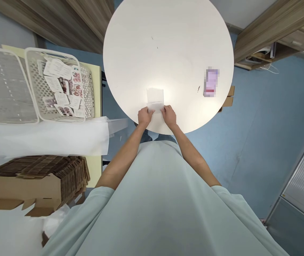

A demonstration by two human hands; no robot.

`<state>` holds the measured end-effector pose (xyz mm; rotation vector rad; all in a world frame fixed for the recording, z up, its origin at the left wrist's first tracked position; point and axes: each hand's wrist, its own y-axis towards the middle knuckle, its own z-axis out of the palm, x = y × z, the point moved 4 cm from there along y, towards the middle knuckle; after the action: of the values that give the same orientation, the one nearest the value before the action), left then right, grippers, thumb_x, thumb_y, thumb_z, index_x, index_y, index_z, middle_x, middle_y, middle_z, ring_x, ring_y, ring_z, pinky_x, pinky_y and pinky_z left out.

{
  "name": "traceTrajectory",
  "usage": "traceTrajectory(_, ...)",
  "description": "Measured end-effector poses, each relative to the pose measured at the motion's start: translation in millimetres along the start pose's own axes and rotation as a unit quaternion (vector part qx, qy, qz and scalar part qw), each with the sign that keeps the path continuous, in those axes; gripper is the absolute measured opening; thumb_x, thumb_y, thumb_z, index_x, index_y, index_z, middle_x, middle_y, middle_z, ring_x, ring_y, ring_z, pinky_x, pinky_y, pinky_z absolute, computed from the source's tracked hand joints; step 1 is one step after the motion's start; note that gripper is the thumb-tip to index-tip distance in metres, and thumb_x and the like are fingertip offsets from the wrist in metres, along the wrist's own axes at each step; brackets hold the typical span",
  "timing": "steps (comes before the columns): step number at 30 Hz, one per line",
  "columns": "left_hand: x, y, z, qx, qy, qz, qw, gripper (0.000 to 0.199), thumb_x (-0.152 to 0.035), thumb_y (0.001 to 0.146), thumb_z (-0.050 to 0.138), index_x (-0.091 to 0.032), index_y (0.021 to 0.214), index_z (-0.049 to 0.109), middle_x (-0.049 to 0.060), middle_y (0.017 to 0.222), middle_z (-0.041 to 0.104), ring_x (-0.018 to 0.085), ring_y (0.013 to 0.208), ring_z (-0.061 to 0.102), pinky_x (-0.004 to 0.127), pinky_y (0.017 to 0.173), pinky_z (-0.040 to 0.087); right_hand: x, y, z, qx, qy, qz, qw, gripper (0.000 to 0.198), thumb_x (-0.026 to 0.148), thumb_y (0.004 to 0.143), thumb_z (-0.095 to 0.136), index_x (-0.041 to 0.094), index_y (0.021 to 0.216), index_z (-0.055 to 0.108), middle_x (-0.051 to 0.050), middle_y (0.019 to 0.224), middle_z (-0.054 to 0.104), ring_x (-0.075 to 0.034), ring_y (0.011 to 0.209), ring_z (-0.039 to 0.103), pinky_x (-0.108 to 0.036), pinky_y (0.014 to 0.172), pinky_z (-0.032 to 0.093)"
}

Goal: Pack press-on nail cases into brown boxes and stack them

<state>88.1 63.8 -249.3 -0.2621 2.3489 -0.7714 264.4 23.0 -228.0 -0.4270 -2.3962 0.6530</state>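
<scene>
A small, thin white sheet [155, 95] lies near the front edge of the round white table [168, 42], with a fold or flap across its lower part. At the sheet's lower left side, my left hand [145, 116] is closed, thumb and fingers pinching its edge. My right hand [169, 116] grips the opposite edge in the same way, its thumb turned inward. Whether anything lies inside the folded sheet cannot be made out.
Right on the table lies a blurred purple item [211, 83]. To the left, a white basket [88, 89] holds several carded packets beside another basket [6, 85]. Nearer are white sheeting [47, 138] and stacked flat cardboard boxes [21, 188]. A cardboard box [229, 96] shows beyond the table's right edge.
</scene>
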Motion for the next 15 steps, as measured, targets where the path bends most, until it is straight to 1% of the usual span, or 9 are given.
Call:
traceTrajectory(3,-3,0,2,-0.009,0.011,-0.02,1.0,0.027,-0.046,0.099,0.072,-0.026,0.082,0.064,0.01,0.087,0.071,0.035,0.101,0.071,0.05,0.102,0.055,1,9,0,0.008,0.01,0.031,0.999,0.036,0.037,0.119,0.044,0.019,0.142,0.066,-0.016,0.141,0.069,-0.027,0.121,0.072,-0.041,0.108,0.06)
traceTrajectory(5,-5,0,1,-0.021,0.015,-0.025,0.999,0.021,-0.045,0.099,0.074,-0.025,0.096,0.07,0.013,0.103,0.075,0.037,0.11,0.072,0.053,0.106,0.055,2,15,0,0.011,0.017,0.047,0.999,0.039,0.035,0.117,0.047,0.02,0.15,0.062,-0.016,0.144,0.069,-0.029,0.125,0.072,-0.047,0.11,0.06)
traceTrajectory(6,-7,2,0,-0.036,0.018,-0.02,0.999,0.024,-0.045,0.098,0.076,-0.024,0.107,0.072,0.016,0.116,0.076,0.039,0.117,0.071,0.054,0.109,0.054,4,18,-1,0.005,0.018,0.046,0.999,0.042,0.034,0.116,0.048,0.021,0.155,0.058,-0.017,0.148,0.068,-0.031,0.13,0.071,-0.05,0.112,0.06)
traceTrajectory(7,-10,4,-3,-0.053,0.022,-0.005,0.998,0.033,-0.044,0.096,0.078,-0.022,0.12,0.072,0.019,0.131,0.074,0.041,0.126,0.069,0.056,0.113,0.053,6,22,-3,-0.005,0.015,0.035,0.999,0.047,0.033,0.115,0.049,0.021,0.161,0.054,-0.018,0.155,0.064,-0.033,0.138,0.067,-0.053,0.115,0.059)
traceTrajectory(9,-19,11,-6,-0.065,0.036,0.061,0.995,0.058,-0.041,0.095,0.08,-0.02,0.146,0.065,0.023,0.159,0.062,0.044,0.149,0.058,0.059,0.123,0.047,13,29,-7,-0.023,-0.001,-0.019,1.0,0.056,0.03,0.114,0.049,0.021,0.169,0.047,-0.02,0.171,0.052,-0.036,0.157,0.053,-0.058,0.124,0.054)
traceTrajectory(11,-28,20,-6,-0.019,0.053,0.153,0.987,0.072,-0.037,0.096,0.078,-0.018,0.161,0.055,0.024,0.174,0.049,0.044,0.165,0.042,0.06,0.133,0.037,21,35,-9,-0.009,-0.02,-0.092,0.996,0.059,0.026,0.114,0.045,0.019,0.172,0.045,-0.018,0.18,0.044,-0.034,0.17,0.038,-0.058,0.135,0.043)
traceTrajectory(12,-31,24,-5,0.02,0.063,0.191,0.979,0.073,-0.034,0.097,0.076,-0.016,0.164,0.053,0.024,0.177,0.047,0.043,0.168,0.038,0.059,0.137,0.032,23,37,-9,0.011,-0.027,-0.12,0.992,0.058,0.025,0.114,0.043,0.019,0.172,0.047,-0.017,0.18,0.044,-0.033,0.171,0.036,-0.058,0.139,0.038)
traceTrajectory(13,-32,28,-5,0.058,0.072,0.217,0.972,0.073,-0.032,0.098,0.073,-0.015,0.165,0.052,0.023,0.178,0.046,0.042,0.169,0.037,0.058,0.139,0.03,24,39,-9,0.033,-0.031,-0.139,0.989,0.058,0.024,0.114,0.042,0.019,0.171,0.049,-0.017,0.179,0.047,-0.032,0.171,0.038,-0.057,0.14,0.036)
traceTrajectory(15,-31,36,-7,0.108,0.089,0.238,0.961,0.07,-0.029,0.097,0.071,-0.013,0.164,0.055,0.022,0.177,0.049,0.041,0.166,0.043,0.057,0.139,0.031,22,41,-11,0.066,-0.036,-0.151,0.986,0.057,0.022,0.113,0.044,0.019,0.17,0.052,-0.016,0.177,0.051,-0.033,0.167,0.046,-0.058,0.139,0.038)
